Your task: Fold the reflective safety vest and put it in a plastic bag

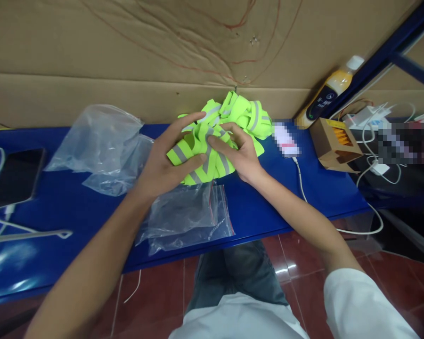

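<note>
A bunched heap of neon yellow-green reflective straps [207, 148] with grey stripes lies at the back of the blue table. My left hand [166, 155] is closed round the left side of a bundle of these straps, its thumb across the front. My right hand [242, 153] grips the same bundle from the right, thumb and fingers pressed into the folds. More of the straps [249, 115] lie loosely behind my right hand. In front of the bundle are flat clear zip bags [183, 214] with a red seal line, partly under my left wrist.
Crumpled clear plastic bags [95, 141] lie at the left, near a black phone [17, 176] on a cable. At the right are a blurred-out white item [286, 140], a small cardboard box [334, 146] and a leaning drink bottle [327, 96]. Cardboard [127, 52] lines the back.
</note>
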Motion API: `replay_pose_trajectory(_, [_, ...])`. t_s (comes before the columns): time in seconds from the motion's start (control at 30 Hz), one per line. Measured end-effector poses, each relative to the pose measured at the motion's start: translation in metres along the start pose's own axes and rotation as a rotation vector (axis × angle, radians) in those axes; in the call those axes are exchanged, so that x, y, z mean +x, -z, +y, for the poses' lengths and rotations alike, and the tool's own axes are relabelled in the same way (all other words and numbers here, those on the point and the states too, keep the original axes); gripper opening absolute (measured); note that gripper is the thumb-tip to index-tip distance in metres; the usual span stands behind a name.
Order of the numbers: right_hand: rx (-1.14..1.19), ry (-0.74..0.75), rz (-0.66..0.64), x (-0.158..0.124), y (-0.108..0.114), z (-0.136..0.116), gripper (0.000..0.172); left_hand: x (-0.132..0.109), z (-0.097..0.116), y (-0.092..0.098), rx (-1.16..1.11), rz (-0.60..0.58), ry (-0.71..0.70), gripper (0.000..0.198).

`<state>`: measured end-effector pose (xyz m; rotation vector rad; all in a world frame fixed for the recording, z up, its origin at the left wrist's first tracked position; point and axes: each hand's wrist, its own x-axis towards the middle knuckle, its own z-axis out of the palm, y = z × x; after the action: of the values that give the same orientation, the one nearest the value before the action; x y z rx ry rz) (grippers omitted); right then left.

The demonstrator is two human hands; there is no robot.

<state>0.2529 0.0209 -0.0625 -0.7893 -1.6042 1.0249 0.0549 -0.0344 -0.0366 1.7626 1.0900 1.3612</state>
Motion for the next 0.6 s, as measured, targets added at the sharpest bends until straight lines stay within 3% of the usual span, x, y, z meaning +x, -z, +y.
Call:
replay_pose_trajectory(0.07, [-0.034,0.043,0.074,-0.001,-0.001,-0.001,0.034,0.002,-0.006,-0.006,-0.070,0.120,0.023,0.082])
replay_pose_trajectory(0.13, [-0.092,0.125,0.153,-0.003,-0.001,-0.005,0.029,0.004,-0.011,-0.011,-0.188,0.218,0.135,0.082])
replay_pose_trajectory(0.27, [-0.185,0.281,0.210,-0.010,0.002,-0.015,0.024,0.005,-0.012,-0.018,-0.545,0.109,0.454,0.069])
replay_pose_trajectory(0.33, [-0.219,0.275,0.211,-0.012,0.003,-0.017,0.026,0.003,-0.010,-0.019,-0.562,0.095,0.433,0.065])
replay_pose_trajectory(0.47, [-0.255,0.162,0.202,-0.010,0.002,-0.014,0.044,-0.002,-0.013,-0.017,-0.368,0.164,0.326,0.052])
replay_pose_trajectory(0.6, [-0.246,0.163,0.247,-0.004,-0.002,-0.015,0.053,-0.005,-0.018,-0.014,-0.200,0.160,0.251,0.048])
